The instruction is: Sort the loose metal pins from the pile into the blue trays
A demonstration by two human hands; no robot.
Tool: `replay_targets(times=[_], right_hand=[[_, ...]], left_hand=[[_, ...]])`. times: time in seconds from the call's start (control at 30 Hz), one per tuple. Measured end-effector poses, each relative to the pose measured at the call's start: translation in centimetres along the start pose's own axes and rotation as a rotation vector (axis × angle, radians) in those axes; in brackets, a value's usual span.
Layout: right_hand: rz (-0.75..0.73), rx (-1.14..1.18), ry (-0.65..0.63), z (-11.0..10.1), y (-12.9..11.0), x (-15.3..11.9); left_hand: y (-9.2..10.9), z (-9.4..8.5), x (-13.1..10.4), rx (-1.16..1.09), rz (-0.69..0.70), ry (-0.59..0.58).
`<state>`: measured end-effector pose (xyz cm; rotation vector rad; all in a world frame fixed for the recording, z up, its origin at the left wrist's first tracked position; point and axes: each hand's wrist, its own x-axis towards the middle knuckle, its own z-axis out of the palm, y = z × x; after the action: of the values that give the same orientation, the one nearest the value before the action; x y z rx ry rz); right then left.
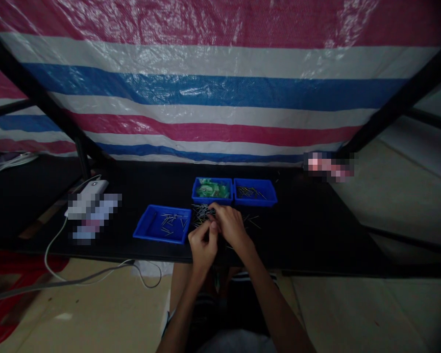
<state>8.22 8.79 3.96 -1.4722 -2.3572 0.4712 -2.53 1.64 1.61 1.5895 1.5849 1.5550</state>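
My left hand point(203, 244) is closed at the front of the black table, its thumb and fingers pressed together. Touching or nearly touching it, my right hand point(228, 223) is closed too, fingers bent over the pile. What either holds is too small to make out. A pile of thin metal pieces point(201, 212) lies just beyond my hands, with a few loose ones point(253, 220) to the right. To the left, a blue tray point(142, 230) holds several thin pieces. Behind the pile, one blue tray point(213, 200) contains green packets, and the adjoining blue tray point(256, 202) contains more thin pieces.
A white device point(91, 192) with a cable sits at the table's left, beside a blurred item. Another blurred item point(329, 166) is at the back right. Striped sheeting point(220, 93) hangs behind the black table point(301, 235), between dark frame bars. A red stool point(7, 294) stands lower left.
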Motion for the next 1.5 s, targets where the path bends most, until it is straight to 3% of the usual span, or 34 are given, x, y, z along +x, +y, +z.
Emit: replay_targets(times=[0.2,0.37,0.47,0.57,0.7,0.93,1.13,1.33,1.5], right_hand=[[-0.038,0.122,0.056,0.5,0.2,-0.2],[0.013,0.132,0.160,0.6,0.6,-0.8],[0.013,0.121,0.218,0.5,1.1,-1.5],[0.011,0.122,0.249,0.5,1.5,-1.9],[-0.036,0.112,0.274,0.7,0.8,-1.6],[-0.277,-0.027,0.205,1.3,-1.6,-0.5],[-0.327,-0.102,0.129,2.3,-1.8,-0.4],[-0.308,-0.136,0.132,2.0,-2.3,-0.6],[-0.412,-0.120,0.139,2.8,-2.8,-0.3]], left_hand=[[0.5,0.0,-0.1,0.053,0.067,-0.009],[0.4,-1.9,-3.0,0.164,0.301,-0.039],[-0.3,-4.2,-4.9,0.308,0.379,0.172],[-1.3,-6.4,-5.3,0.463,0.279,0.342],[-2.9,-8.0,-4.3,0.590,0.169,0.241],[-4.2,-7.8,-3.2,0.528,0.169,0.161],[-3.8,-7.5,-2.9,0.513,0.153,0.166],[-4.0,-7.5,-2.6,0.503,0.134,0.183],[-4.5,-7.5,-2.3,0.531,0.158,0.203]])
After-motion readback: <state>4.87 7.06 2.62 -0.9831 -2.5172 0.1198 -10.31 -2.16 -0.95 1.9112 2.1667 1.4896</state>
